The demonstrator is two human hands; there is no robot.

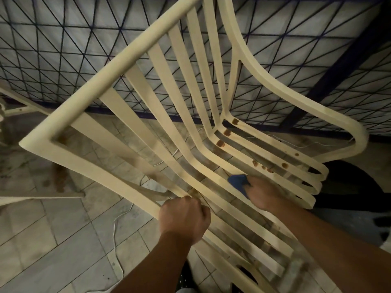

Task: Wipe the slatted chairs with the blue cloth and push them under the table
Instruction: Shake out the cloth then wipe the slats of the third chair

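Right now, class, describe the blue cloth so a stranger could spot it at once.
Start at the cream slatted chair filling the view. Follow its slats down to the right hand, which holds a cloth against the seat. Nothing else on the chair is blue.

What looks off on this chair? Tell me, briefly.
The slatted chair looks tipped askew, gripped by the left hand. Brown blotches sit at its slats' bend, smaller drops nearer the front, beyond the blue cloth in the right hand. A brownish stain marks the floor.
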